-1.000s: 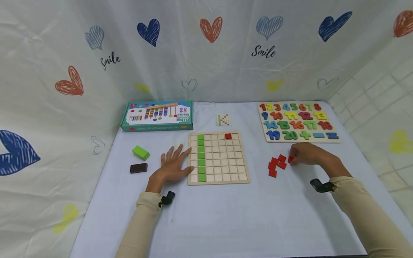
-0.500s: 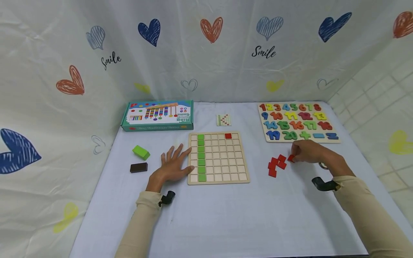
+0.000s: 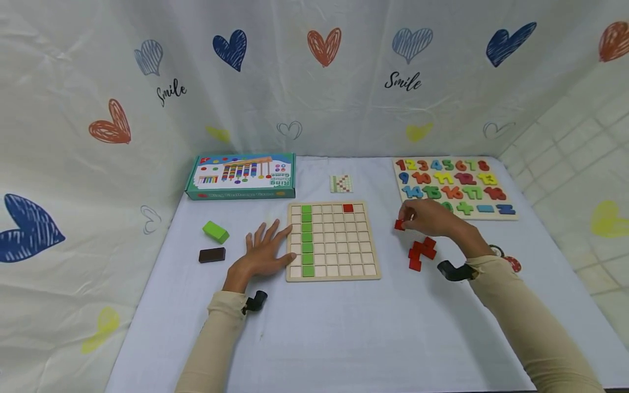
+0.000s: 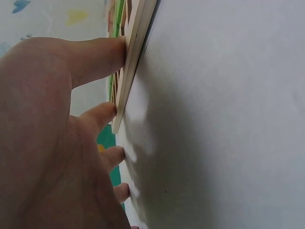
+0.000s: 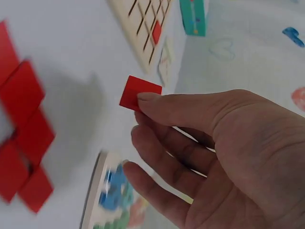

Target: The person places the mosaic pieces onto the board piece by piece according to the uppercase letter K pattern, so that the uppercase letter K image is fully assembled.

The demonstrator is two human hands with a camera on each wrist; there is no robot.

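Observation:
My right hand pinches a red square tile between thumb and fingers, held above the table between the wooden grid board and the number board. Several loose red tiles lie on the cloth just below that hand. With fingers spread, my left hand rests at the grid board's left edge; in the left wrist view its thumb and a finger touch the board's side. On the board, green tiles fill the second column. A single red tile sits in the top row, toward the right.
Left of the board lie a green block stack and a dark brown block. Behind stand a green game box, a small pattern card and a number puzzle board. A printed curtain hangs behind the table.
My right hand has lifted a red tile off the table and carried it leftward, past the loose tiles toward the grid board. The left hand stays in place.

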